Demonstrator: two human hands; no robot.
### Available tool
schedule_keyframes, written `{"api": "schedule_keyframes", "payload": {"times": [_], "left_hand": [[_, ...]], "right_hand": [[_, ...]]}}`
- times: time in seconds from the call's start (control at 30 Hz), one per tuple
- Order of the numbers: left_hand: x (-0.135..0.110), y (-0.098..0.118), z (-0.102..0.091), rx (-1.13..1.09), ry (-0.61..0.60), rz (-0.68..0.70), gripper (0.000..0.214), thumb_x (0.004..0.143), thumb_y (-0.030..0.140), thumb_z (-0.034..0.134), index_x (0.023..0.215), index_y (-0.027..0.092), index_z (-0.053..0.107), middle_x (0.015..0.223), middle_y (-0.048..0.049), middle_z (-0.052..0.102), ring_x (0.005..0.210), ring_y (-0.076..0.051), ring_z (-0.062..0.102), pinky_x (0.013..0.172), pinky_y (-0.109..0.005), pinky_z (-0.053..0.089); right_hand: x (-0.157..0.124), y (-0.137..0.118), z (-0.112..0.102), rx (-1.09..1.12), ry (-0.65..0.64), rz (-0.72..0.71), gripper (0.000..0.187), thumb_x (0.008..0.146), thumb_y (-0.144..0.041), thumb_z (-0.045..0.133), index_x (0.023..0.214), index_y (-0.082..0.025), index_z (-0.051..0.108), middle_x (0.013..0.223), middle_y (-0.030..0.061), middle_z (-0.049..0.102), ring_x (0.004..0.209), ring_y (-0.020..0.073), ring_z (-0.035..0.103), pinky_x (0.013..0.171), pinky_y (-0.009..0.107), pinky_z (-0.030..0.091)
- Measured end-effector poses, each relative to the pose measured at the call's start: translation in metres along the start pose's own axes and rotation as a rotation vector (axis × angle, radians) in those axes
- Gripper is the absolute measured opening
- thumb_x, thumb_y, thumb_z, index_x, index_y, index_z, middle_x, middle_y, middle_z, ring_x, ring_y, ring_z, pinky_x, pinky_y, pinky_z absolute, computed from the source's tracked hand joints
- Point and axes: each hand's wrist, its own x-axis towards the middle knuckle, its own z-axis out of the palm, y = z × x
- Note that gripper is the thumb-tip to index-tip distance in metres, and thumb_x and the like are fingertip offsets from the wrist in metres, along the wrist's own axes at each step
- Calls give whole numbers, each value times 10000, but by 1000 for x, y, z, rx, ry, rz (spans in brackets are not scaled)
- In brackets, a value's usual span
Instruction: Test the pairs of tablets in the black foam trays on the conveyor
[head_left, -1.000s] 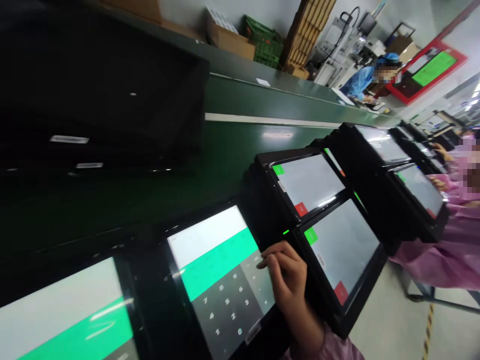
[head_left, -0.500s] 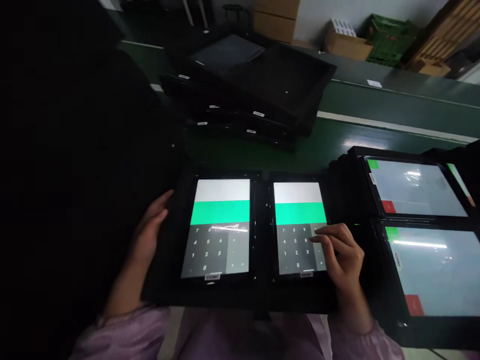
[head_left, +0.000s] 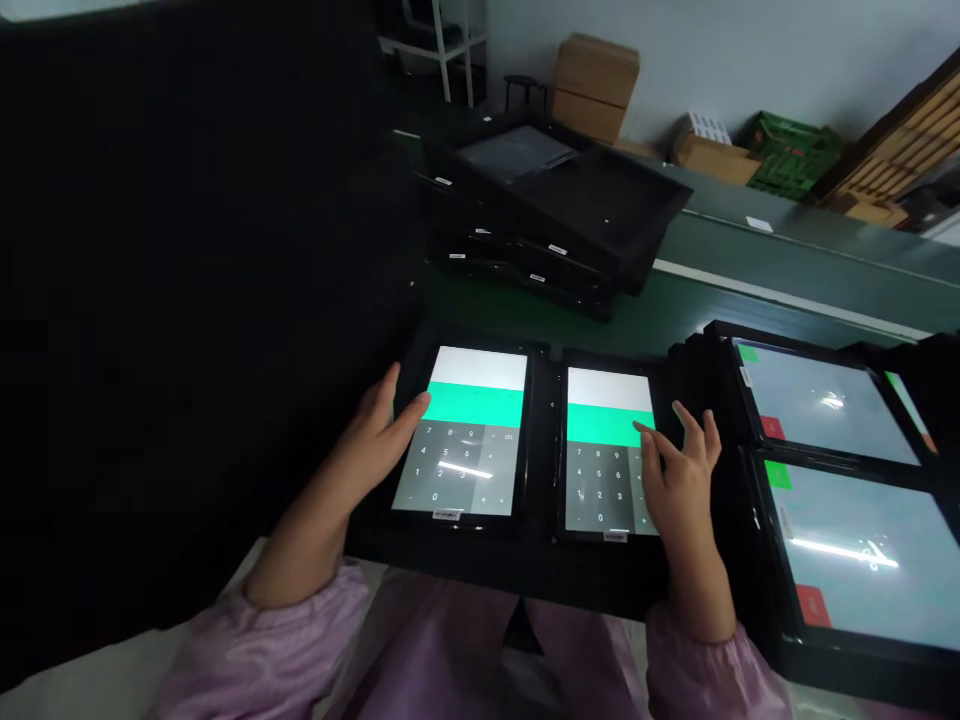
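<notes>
Two tablets lie side by side in a black tray (head_left: pixel 480 550) in front of me, each lit with a calculator keypad. My left hand (head_left: pixel 375 440) is at the upper left edge of the left tablet (head_left: pixel 469 470), thumb over its border and fingers stretched out. Over the right side of the right tablet (head_left: pixel 604 480) hovers my right hand (head_left: pixel 679 470); its index finger points at the green band and the other fingers are spread. Whether that fingertip touches the glass I cannot tell. Neither hand grips anything.
To the right, more lit tablets (head_left: pixel 829 400) with green and red corner squares sit in black trays. Stacked black trays (head_left: pixel 555 220) stand at the back on the green bench. A large dark surface (head_left: pixel 187 300) fills the left. Cardboard boxes (head_left: pixel 596 85) and a green crate (head_left: pixel 795 155) are beyond.
My left hand has come from the tray's left side onto the left tablet's edge. My right index finger has moved from the keypad up to the green band. The view has shifted.
</notes>
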Motion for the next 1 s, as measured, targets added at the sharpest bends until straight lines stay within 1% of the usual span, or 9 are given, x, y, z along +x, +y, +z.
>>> {"api": "schedule_keyframes", "payload": {"times": [0.1, 0.2, 0.3, 0.43, 0.6, 0.67, 0.77, 0.83, 1.0], "left_hand": [[1, -7, 18, 63, 123, 130, 785, 949, 568, 538, 1615, 159, 471, 1641, -209, 514, 1548, -387, 462, 1255, -574, 412], [-1, -12, 24, 97, 193, 207, 725, 947, 541, 513, 1563, 159, 520, 1592, -201, 563, 1504, -377, 517, 1224, -545, 457], [-3, -11, 22, 82, 194, 200, 691, 960, 537, 482, 1535, 158, 538, 1569, -195, 583, 1468, -368, 553, 1208, -536, 476], [-3, -6, 20, 90, 205, 195, 650, 956, 526, 473, 1484, 163, 578, 1539, -188, 603, 1447, -373, 569, 1209, -541, 475], [-2, -9, 24, 66, 239, 207, 607, 962, 517, 476, 1448, 177, 606, 1514, -183, 623, 1422, -378, 588, 1191, -550, 488], [-3, -10, 24, 42, 240, 203, 576, 972, 507, 480, 1447, 206, 606, 1519, -161, 625, 1423, -362, 590, 1185, -534, 495], [-6, -11, 23, 19, 223, 202, 576, 980, 507, 487, 1464, 212, 593, 1543, -149, 610, 1441, -346, 576, 1192, -512, 490], [-7, -11, 22, 15, 212, 214, 572, 982, 507, 494, 1466, 216, 588, 1546, -145, 605, 1444, -343, 571, 1194, -510, 489], [-7, -12, 23, 37, 221, 229, 559, 985, 513, 474, 1444, 219, 597, 1527, -148, 610, 1430, -353, 579, 1156, -516, 523]], "right_hand": [[0, 6, 5, 19, -18, -23, 423, 1089, -437, 473, 1075, -248, 851, 1549, 143, 548, 1608, 443, 228, 1201, 784, 342], [-2, 12, 6, 16, 36, 11, 445, 1087, -429, 472, 1011, -217, 855, 1508, 164, 583, 1591, 444, 268, 1195, 776, 353], [-3, 13, 5, 17, 72, 27, 452, 1085, -422, 475, 976, -200, 854, 1482, 180, 602, 1581, 449, 290, 1187, 777, 359], [-2, 9, 4, 40, 10, -21, 379, 1083, -403, 505, 1067, -255, 854, 1571, 121, 559, 1619, 426, 239, 1200, 758, 369], [-1, 6, -2, 2, 68, 11, 408, 1088, -401, 498, 1009, -226, 858, 1486, 148, 630, 1590, 422, 323, 1161, 746, 436], [-1, -1, -7, 30, 44, -44, 364, 1081, -363, 521, 1009, -243, 858, 1477, 127, 646, 1588, 403, 341, 1160, 715, 461], [-3, -14, -14, 127, -49, -191, 305, 1064, -281, 560, 1006, -281, 859, 1485, 81, 655, 1587, 368, 364, 1156, 653, 502], [-4, -20, -16, 158, -102, -256, 295, 1055, -254, 573, 998, -285, 860, 1497, 73, 650, 1587, 369, 365, 1144, 638, 522], [-4, -23, -12, 118, -158, -275, 311, 1059, -246, 556, 1008, -277, 862, 1559, 77, 599, 1612, 392, 308, 1139, 650, 530]]}}
